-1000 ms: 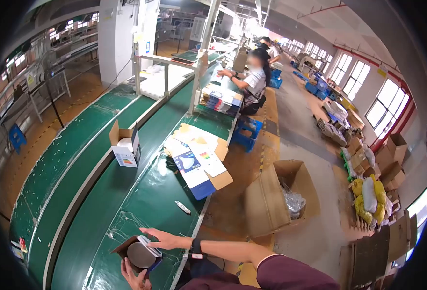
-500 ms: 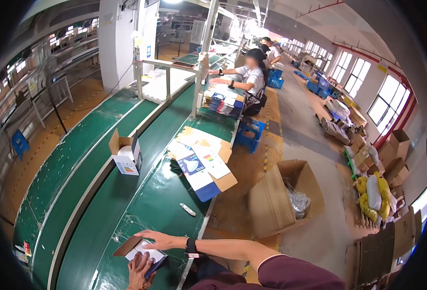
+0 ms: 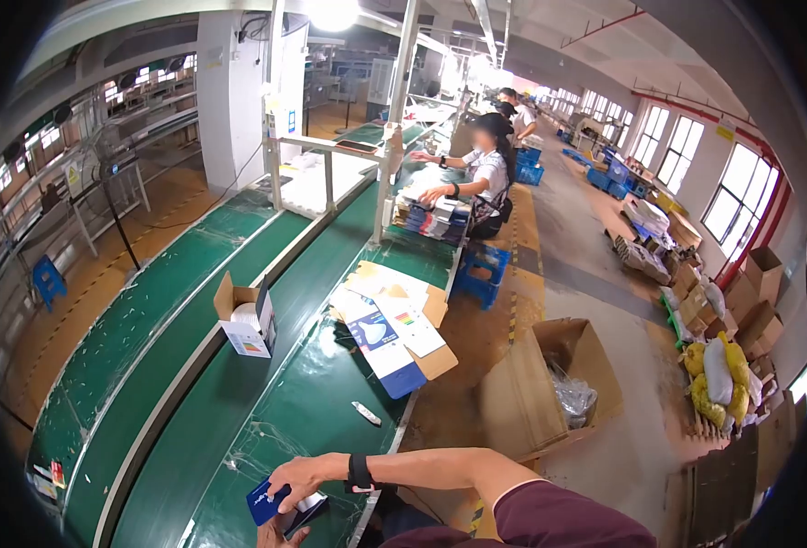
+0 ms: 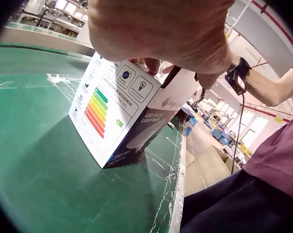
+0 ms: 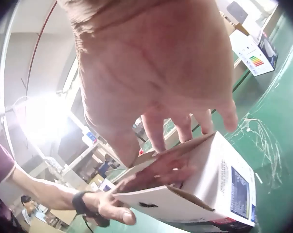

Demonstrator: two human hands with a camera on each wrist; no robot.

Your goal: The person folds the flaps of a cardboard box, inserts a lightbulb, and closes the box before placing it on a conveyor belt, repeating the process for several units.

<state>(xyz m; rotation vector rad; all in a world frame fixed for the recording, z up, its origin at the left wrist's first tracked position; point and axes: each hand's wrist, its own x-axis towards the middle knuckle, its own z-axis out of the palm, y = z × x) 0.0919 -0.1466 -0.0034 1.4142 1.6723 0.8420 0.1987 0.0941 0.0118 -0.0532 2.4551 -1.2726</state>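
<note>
Head view, seven o'clock: right hand (image 3: pixel 298 477), fingers apart, is over the box (image 4: pixel 107 116), perhaps to steady it; left hand's (image 3: pixel 278 536) grip cannot be told.

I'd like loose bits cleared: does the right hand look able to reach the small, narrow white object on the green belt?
Probably yes: the white object lies near the right hand on the belt, nothing visible between. The hand is at the blue and white cardboard box, though.

In the head view, the right hand (image 3: pixel 297 480) hides part of the box (image 3: pixel 264 505). The bottom edge cuts off the left hand (image 3: pixel 278 535). Some small print (image 4: pixel 120 158) looks blurry.
</note>
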